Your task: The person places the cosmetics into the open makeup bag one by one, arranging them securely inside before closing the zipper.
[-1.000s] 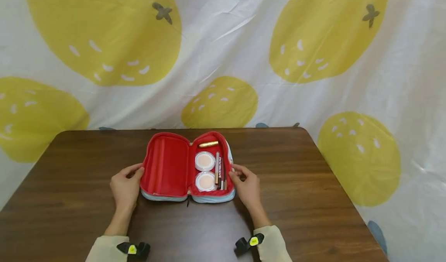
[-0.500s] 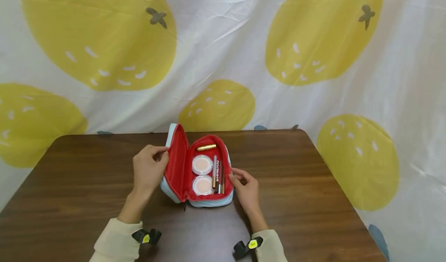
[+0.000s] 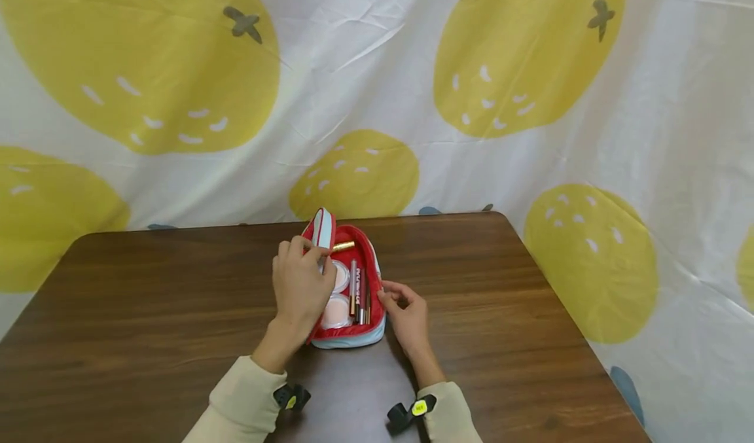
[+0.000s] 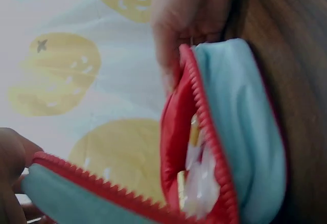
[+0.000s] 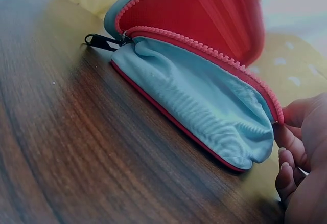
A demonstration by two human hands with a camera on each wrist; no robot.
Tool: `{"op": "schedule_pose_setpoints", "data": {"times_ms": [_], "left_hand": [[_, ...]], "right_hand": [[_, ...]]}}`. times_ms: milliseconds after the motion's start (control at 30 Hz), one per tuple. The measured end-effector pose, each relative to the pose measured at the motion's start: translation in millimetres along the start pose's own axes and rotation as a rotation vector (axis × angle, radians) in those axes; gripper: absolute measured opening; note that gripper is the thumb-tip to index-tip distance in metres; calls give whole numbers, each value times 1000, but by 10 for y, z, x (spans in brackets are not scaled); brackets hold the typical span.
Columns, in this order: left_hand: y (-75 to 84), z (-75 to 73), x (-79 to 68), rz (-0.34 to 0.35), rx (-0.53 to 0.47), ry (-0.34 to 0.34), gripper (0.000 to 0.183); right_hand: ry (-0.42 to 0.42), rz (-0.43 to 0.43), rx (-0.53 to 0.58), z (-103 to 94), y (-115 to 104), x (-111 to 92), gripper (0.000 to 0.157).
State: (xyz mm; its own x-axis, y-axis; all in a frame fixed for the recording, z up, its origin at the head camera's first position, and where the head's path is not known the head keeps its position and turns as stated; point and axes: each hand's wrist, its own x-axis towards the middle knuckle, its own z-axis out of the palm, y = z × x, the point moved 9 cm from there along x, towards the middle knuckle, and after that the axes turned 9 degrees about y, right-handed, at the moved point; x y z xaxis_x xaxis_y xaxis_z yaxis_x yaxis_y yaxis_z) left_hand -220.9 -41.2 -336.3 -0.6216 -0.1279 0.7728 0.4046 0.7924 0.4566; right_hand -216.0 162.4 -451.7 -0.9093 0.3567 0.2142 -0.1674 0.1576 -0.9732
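Note:
A pale blue zip pouch with a red lining lies partly folded on the table. My left hand pinches the edge of its raised flap, which tilts over the filled half. On the opposite side my right hand pinches the rim of the lower half between thumb and finger. Inside sit two round compacts, partly hidden by the left hand, a gold tube and several slim makeup sticks. The black zipper pull hangs at the hinge end in the right wrist view.
The brown wooden table runs around the pouch on all sides. Behind its far edge hangs a white curtain with yellow fruit prints. A black wrist camera is strapped on each pale sleeve.
The left hand has lifted the pouch's left flap from flat and swung it rightward over the contents. The right hand keeps its hold on the right rim.

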Motion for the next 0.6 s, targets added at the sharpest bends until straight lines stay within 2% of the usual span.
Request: {"op": "schedule_pose_setpoints", "data": {"times_ms": [100,200,300,367,500,600], "left_hand": [[-11,57,-56,-43,-36,13,12],[-54,109,-120,-101,-138,11,18],[-55,159,-167,-118,-219,-4,25],[-21,196,-195,-92,-242,-25,27],[80,284,-259,0,-237,-80,27],[110,339,-309,31,-232,-112,26]], "right_hand": [[-7,-8,-6,1,-8,5,21],[-9,-9,-8,11,-3,-2,21],[-8,-14,-3,17,-7,-1,20],[-9,-21,3,20,-14,1,21],[-10,-32,4,23,-35,0,21],[-11,-36,-4,26,-57,-5,20]]}}
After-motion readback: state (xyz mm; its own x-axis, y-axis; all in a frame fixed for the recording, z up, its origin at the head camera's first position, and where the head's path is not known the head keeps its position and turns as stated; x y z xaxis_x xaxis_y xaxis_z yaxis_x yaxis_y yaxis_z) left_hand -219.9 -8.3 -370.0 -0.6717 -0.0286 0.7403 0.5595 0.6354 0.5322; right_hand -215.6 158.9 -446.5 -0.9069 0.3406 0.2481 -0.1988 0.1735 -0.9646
